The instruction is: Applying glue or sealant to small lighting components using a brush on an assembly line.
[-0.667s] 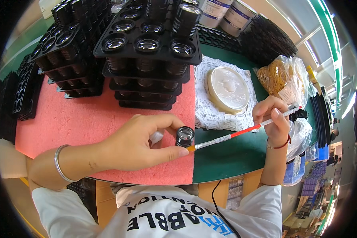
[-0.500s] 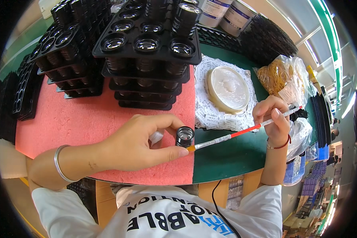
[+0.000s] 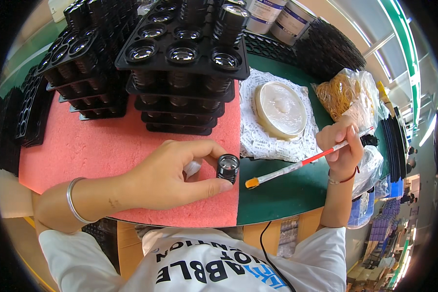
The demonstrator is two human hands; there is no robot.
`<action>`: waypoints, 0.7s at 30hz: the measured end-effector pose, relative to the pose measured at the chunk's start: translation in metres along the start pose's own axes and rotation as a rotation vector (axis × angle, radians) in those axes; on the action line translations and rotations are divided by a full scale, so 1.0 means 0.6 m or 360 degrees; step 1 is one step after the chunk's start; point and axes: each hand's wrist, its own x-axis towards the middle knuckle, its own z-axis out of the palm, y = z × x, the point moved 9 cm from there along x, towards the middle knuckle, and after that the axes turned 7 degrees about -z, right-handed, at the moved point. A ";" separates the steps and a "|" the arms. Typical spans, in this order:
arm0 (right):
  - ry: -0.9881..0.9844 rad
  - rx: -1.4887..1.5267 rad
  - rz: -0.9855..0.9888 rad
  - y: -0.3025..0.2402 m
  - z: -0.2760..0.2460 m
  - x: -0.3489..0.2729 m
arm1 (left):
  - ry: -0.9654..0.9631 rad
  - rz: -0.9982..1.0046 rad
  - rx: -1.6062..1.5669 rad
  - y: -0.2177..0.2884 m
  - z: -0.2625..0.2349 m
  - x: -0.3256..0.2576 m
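Observation:
My left hand (image 3: 173, 173) grips a small black lens barrel (image 3: 228, 168) between thumb and forefinger, its glass end facing up, above the right edge of the pink foam mat (image 3: 107, 160). A white wad (image 3: 192, 169) shows inside the curl of the same hand. My right hand (image 3: 341, 145) is closed round the handle of a brush (image 3: 297, 166), which is red and silver-white. The brush's orange-yellow bristles (image 3: 252, 183) point left over the green table, a short way from the barrel and not touching it.
Stacked black trays (image 3: 180, 65) of lenses stand at the back, with more black stacks (image 3: 85, 63) at left. A round, film-covered dish (image 3: 281, 110) lies on printed paper right of centre. Beyond are tins (image 3: 291, 22) and a bag of rubber bands (image 3: 348, 95).
The brush has moved right, away from the lens barrel, and its bristles now show fully. My right hand has shifted slightly right; my left hand has stayed nearly still.

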 end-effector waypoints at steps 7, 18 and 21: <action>-0.0083 0.0025 -0.0015 -0.001 0.006 0.002 | -0.0009 -0.0022 -0.0032 -0.002 0.000 0.000; -0.0126 -0.0003 -0.0036 -0.003 0.013 0.003 | 0.0007 0.0016 -0.0003 0.001 -0.001 0.000; -0.0128 -0.0007 -0.0040 -0.003 0.011 0.002 | 0.0008 0.0012 -0.0003 0.000 -0.001 0.000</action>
